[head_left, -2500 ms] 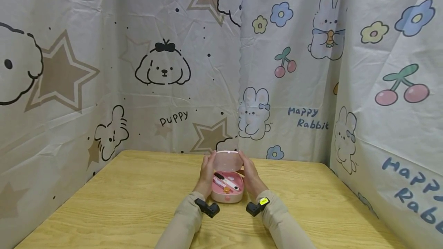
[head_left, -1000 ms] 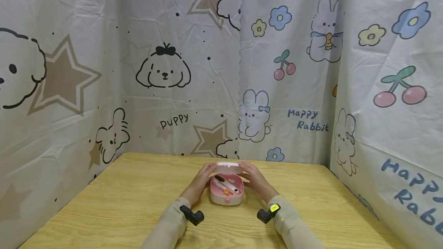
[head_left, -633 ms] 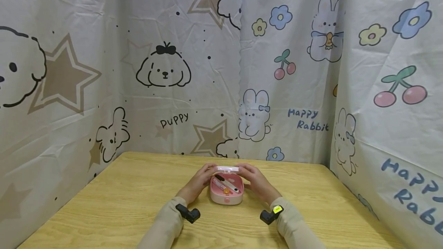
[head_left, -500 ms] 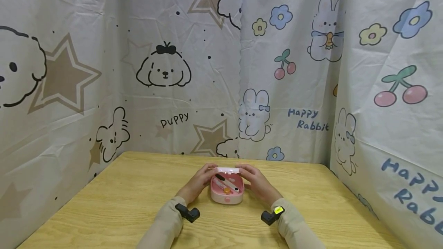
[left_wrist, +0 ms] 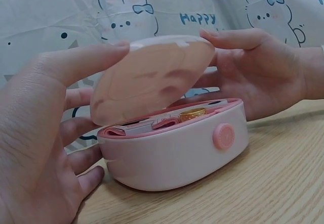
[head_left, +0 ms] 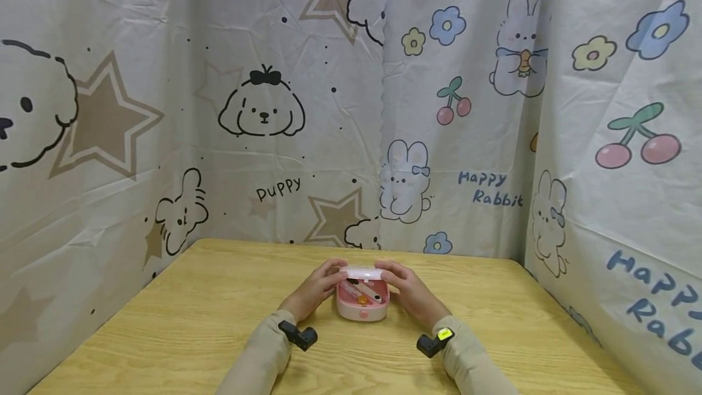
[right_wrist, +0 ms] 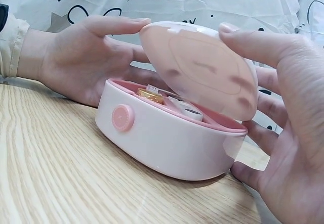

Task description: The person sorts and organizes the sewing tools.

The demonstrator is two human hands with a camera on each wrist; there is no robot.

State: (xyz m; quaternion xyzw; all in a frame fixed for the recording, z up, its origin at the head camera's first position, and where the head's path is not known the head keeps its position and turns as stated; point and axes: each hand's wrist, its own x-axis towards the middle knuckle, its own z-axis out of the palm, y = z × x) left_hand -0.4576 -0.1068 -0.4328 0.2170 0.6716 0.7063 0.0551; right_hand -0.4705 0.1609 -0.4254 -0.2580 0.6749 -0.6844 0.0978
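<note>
A small pink-and-white case [head_left: 362,312] sits on the table with its hinged, see-through pink lid [left_wrist: 152,77] tilted partway down over it. My left hand [head_left: 314,290] holds the lid's left side, thumb on the front edge and fingers behind. The right hand [head_left: 412,295] grips the opposite side likewise, thumb at the lid's edge. Inside the case lie a slim white stick [head_left: 372,293] with a black dot, a pinkish-white strip and an orange-gold piece [left_wrist: 193,114]. A round pink button [right_wrist: 123,118] marks the case's front. The lid hides part of the contents.
The wood-grain table [head_left: 219,297] stretches around the case on all sides. Patterned cloth [head_left: 263,157] hangs along the back, left and right of it. Black wrist cameras [head_left: 298,335] are strapped over both sleeves.
From standing nearly upright, the lid has swung forward and down, now covering the back of the case. Both hands have come down with it, and the forearms have spread wider apart.
</note>
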